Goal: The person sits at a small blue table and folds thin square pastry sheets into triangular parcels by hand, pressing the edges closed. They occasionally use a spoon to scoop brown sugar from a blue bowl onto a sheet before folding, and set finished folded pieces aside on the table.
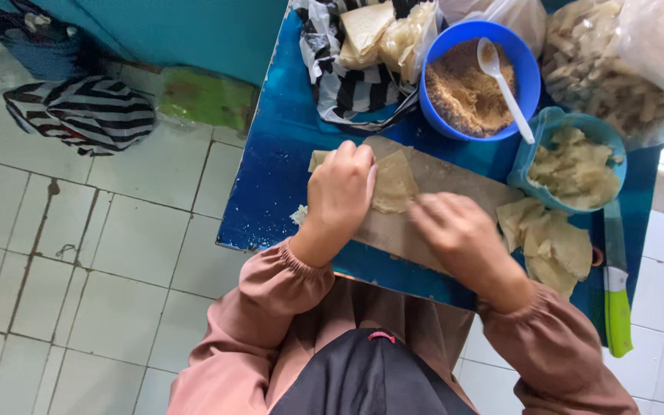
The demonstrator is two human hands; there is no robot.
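My left hand [340,192] rests fingers-down on a thin pale dough wrapper [393,183] lying on a wooden board [455,192]. The fingers are curled over the wrapper's left edge, pressing or folding it. My right hand [459,230] is blurred by motion just right of the wrapper, over the board, and I cannot tell whether it holds anything. A stack of more wrappers [551,246] lies at the board's right end.
A blue table [270,177] carries a blue bowl [528,73] of brown crumbs with a white spoon [501,81], a teal tub of scraps [578,165], plastic bags of pale pieces [616,69], and a green-handled tool [618,307]. A tiled floor with striped bags [86,111] lies to the left.
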